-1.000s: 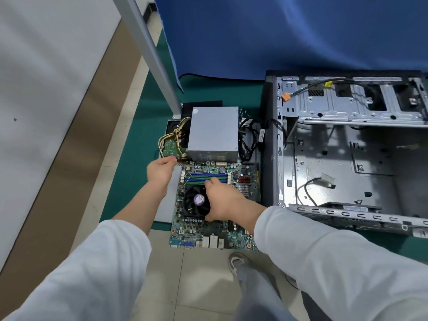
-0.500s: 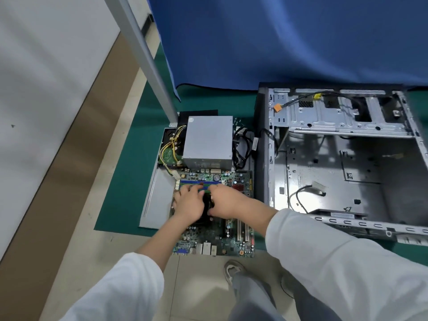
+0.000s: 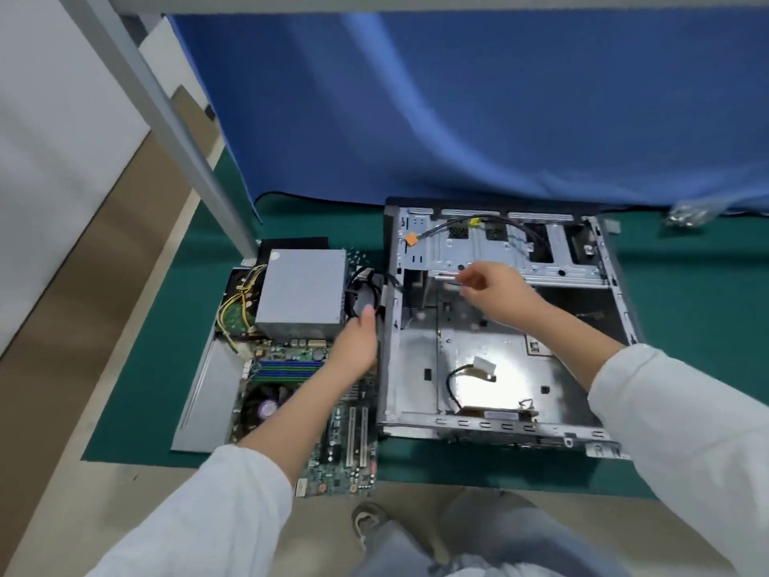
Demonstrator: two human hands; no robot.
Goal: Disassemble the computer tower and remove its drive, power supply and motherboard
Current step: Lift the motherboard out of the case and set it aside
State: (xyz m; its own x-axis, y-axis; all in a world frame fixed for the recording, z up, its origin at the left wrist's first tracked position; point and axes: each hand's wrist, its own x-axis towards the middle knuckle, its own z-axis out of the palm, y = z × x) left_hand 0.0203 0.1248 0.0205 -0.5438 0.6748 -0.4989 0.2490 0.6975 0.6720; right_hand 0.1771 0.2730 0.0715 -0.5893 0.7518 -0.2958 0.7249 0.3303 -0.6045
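The open grey computer case (image 3: 420, 368) lies on its side on the green mat (image 3: 137, 368), its bay bare apart from loose cables. Left of it lie the green motherboard (image 3: 351, 447) with its fan, and behind that the grey power supply (image 3: 301, 285) with yellow and black wires. My left hand (image 3: 358, 341) is stretched out with straight fingers against the case's left wall, by the black cable bundle (image 3: 362, 285). My right hand (image 3: 495, 289) hovers at the drive cage's rail (image 3: 561, 279), fingertips close together. Blur hides whether they pinch anything.
A grey side panel (image 3: 208, 393) lies under the motherboard's left side. A slanted metal leg (image 3: 166, 118) stands at the back left. A blue cloth (image 3: 457, 97) hangs behind the case. A clear bag (image 3: 686, 212) lies at the far right. My shoe (image 3: 366, 518) is at the mat's front edge.
Both hands left the motherboard's fan area. The right hand moved into the case at the drive cage and the left hand went to the case's left wall. The view tilted up.
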